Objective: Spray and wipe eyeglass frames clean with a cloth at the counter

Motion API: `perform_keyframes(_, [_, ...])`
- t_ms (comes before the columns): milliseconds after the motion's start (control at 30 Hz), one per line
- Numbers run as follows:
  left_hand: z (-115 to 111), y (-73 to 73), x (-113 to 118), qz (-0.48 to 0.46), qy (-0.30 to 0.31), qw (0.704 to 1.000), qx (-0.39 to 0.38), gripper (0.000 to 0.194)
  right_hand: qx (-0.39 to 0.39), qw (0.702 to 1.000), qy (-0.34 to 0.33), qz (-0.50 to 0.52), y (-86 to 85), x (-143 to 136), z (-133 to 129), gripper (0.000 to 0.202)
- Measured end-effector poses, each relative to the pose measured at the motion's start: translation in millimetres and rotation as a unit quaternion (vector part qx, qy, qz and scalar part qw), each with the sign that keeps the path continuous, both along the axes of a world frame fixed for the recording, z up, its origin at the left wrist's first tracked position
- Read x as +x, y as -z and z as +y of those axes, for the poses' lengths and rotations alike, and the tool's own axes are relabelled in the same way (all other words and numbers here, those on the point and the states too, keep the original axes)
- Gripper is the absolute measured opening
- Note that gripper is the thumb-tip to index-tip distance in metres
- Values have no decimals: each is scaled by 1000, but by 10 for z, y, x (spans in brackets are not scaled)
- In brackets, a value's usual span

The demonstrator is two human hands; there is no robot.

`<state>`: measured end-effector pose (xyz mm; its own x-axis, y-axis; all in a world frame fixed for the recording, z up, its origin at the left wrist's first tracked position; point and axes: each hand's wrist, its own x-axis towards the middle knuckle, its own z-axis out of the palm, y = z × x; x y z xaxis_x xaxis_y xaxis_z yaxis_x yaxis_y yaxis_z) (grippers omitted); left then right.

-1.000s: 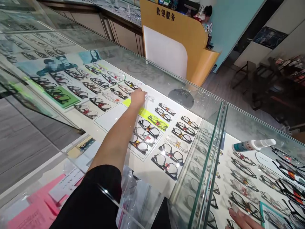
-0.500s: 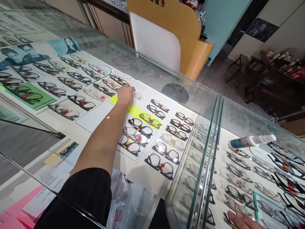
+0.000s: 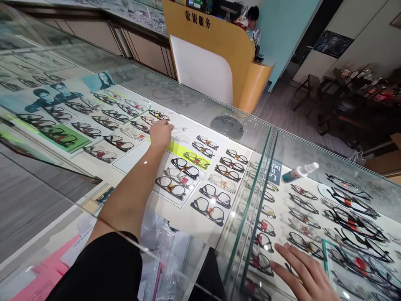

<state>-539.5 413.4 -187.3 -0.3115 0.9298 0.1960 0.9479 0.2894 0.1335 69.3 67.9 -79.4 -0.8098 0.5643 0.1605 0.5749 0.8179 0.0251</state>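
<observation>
My left hand (image 3: 161, 133) reaches into the glass display case, its fingers closed at one end of a pair of clear eyeglasses (image 3: 179, 130). A faint shadow lies below these glasses on the white shelf; part of the frame is hidden by my fingers. Close by are a pair of dark eyeglasses (image 3: 159, 115) and a yellow-green strip carrying more eyeglasses (image 3: 196, 160). At the lower right, my right hand (image 3: 308, 274) has its fingers spread over the neighbouring case, above rows of eyeglasses (image 3: 306, 246). Whether it touches the glass top I cannot tell.
A glass divider (image 3: 257, 200) separates the two cases. A white spray bottle (image 3: 300, 172) stands on the right case. Pink papers (image 3: 52, 261) and plastic bags (image 3: 166, 255) lie near my left sleeve. Beyond the cases is a yellow-and-white counter (image 3: 203, 62), with a person behind it.
The view has shifted, showing more of the counter. My right hand has come further into view with fingers spread. The clear glasses beside my left hand now lie at a different angle.
</observation>
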Motion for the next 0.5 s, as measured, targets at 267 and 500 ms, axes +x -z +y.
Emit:
perform_keyframes(267, [-1372, -699, 530, 85, 58, 993, -63, 49, -184, 980, 71, 32, -477, -269, -20, 67])
perform_keyframes(500, [-2593, -1024, 804, 83, 73, 982, -156, 37, -179, 977, 39, 106, -405, -167, 40, 68])
